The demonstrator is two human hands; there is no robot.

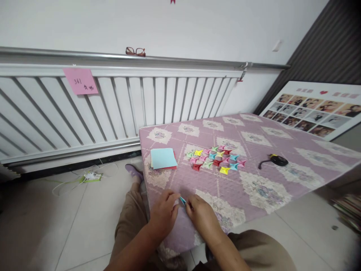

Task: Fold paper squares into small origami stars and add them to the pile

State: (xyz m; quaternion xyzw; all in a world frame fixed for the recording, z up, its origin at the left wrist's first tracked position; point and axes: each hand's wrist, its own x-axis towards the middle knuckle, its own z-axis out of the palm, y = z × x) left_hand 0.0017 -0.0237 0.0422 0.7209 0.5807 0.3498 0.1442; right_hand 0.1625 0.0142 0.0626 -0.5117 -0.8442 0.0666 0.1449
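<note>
A small piece of folded blue paper (183,200) is held just above the near left part of the table. My right hand (203,216) pinches its lower end between thumb and fingers. My left hand (164,211) is bent beside it, the index fingertip at the paper's upper tip and the thumb apart from that finger. Beyond my hands lies a stack of square paper sheets (163,158), light blue on top, with red showing at the edge. To its right, several small folded paper pieces (216,163) in pink, red, yellow, green and blue sit in a loose cluster.
A patterned purple cloth covers the table (194,184). On its right lies a black and yellow object (278,160), perhaps a tape measure. A white radiator (166,98) and pipe with glasses (135,51) run behind. A photo board (316,109) leans at right; a power strip (92,176) lies on the floor.
</note>
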